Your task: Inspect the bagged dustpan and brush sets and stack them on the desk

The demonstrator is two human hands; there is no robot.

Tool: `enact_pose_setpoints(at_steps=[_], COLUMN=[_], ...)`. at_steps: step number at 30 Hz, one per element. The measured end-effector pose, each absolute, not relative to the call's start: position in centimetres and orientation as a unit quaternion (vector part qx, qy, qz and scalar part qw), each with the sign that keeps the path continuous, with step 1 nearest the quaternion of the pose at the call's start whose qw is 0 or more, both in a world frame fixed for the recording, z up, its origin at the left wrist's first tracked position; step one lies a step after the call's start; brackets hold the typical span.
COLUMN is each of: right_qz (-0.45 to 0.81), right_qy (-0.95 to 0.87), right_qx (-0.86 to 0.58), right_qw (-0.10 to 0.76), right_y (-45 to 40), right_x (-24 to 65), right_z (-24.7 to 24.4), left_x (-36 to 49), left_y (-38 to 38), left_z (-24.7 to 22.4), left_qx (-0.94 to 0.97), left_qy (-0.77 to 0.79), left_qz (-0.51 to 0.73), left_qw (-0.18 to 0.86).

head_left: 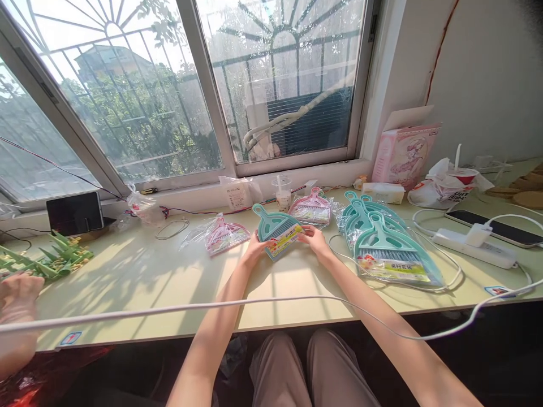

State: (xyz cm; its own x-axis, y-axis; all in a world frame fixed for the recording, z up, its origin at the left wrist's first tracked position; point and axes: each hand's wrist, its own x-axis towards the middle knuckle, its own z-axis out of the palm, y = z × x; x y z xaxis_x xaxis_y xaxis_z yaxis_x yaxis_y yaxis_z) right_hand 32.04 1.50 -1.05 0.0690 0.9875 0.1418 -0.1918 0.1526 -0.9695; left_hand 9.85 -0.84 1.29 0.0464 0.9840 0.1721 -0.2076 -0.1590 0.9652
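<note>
Between my two hands is a teal dustpan and brush set (275,225) with a yellow label card across its lower part. My left hand (255,249) grips its lower left side, fingers closed around the edge. On the other side my right hand (314,240) holds the label's right end. A pink dustpan set in clear plastic (224,234) lies just left of it, and another pink set (313,208) lies behind. To the right, several bagged teal sets (392,254) are piled overlapping.
A white cable (212,305) crosses in front of my forearms. At right are a power strip (475,247), a phone (496,227) and a pink box (405,155). A drink cup (282,195) stands by the window. At far left, another person's hand (19,291) is beside green plant stems (55,263).
</note>
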Motion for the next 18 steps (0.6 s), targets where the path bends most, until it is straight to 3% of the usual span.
enact_pose_setpoints(at_steps=[5,8,12,18], right_qz=[0.423,0.511,0.628,0.640], right_qy=[-0.466,-0.418,-0.446,-0.433], right_qx=[-0.511,-0.507,-0.383,-0.368], right_qw=[0.585,0.554,0.510,0.517], right_y=[1.8,1.7,1.0,0.9], right_x=[32.0,31.5,30.9,31.2], right_z=[-1.4,-1.5,-1.4,-1.8], left_x=[10.2,10.9,11.7,12.0], left_y=[-0.8,-1.1,-2.0,-2.5], left_z=[1.4,1.6,1.9,1.0], left_qx=[0.491,0.486,0.491,0.525], left_qy=[0.386,0.381,0.362,0.372], left_qz=[0.597,0.599,0.585,0.525], left_qw=[0.503,0.510,0.534,0.557])
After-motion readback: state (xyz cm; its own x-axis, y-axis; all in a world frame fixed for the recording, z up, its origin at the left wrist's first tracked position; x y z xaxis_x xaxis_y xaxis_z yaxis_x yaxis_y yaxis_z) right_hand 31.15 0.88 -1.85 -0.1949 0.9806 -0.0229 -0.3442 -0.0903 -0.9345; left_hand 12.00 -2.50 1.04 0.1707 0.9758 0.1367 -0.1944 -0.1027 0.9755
